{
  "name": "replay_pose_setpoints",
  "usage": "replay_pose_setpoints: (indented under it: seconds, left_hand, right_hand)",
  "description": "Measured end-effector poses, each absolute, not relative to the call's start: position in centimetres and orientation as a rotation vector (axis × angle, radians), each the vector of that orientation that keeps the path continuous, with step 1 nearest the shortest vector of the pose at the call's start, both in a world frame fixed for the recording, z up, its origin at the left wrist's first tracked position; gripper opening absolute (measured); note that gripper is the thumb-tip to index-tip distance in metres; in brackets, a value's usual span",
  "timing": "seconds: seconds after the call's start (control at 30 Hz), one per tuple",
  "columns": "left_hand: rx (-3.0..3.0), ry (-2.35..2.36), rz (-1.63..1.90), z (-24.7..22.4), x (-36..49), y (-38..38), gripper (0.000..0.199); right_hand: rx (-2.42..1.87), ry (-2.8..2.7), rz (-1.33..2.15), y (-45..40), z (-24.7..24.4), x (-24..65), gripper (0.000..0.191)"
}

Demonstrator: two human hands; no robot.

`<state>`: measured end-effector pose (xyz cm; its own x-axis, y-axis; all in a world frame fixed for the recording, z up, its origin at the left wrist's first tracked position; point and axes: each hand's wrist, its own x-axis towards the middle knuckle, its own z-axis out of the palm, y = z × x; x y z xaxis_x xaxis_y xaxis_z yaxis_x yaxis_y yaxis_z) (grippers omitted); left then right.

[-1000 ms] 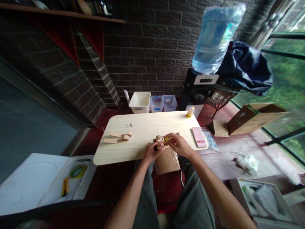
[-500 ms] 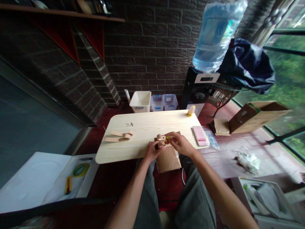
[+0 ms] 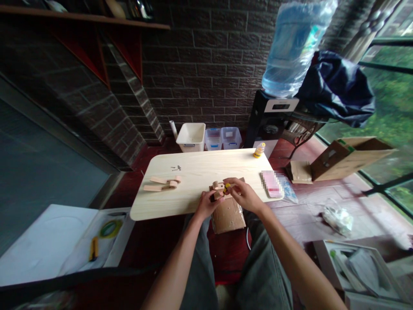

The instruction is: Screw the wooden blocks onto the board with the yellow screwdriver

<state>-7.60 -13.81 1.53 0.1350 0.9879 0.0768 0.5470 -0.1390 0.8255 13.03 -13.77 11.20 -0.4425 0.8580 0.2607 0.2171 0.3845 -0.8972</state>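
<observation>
My left hand point(image 3: 206, 205) is closed around a small wooden piece point(image 3: 218, 195) over the front edge of the table. In my right hand point(image 3: 241, 193), the fingers pinch a small yellow-and-black tool point(image 3: 227, 188) against the wood; its exact kind is too small to make out. Another rounded wooden part point(image 3: 217, 185) shows just beyond my fingers. Beneath both hands, a piece of cardboard point(image 3: 227, 216) overhangs the table edge. My fingers hide part of the wood and the tool's tip.
On the light wooden table point(image 3: 200, 165) lie two wooden pieces point(image 3: 161, 184) and several dark screws point(image 3: 176, 168). A yellow-capped bottle point(image 3: 259, 150) and a pink item point(image 3: 271, 183) are at the right. An open white case point(image 3: 112, 234) stands left, bins point(image 3: 191, 137) behind.
Both hands stay in nearly the same place, still on the wood and the yellow tool. The whole view has shifted very slightly.
</observation>
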Motion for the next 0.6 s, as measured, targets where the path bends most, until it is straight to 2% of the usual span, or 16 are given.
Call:
replay_pose_setpoints:
  seconds: [0.6]
  left_hand:
    - [1.730, 1.518, 0.897, 1.72, -7.46, -14.04, 0.028]
  right_hand:
    - [-0.927, -1.861, 1.103, -13.48, 10.59, 13.00, 0.030]
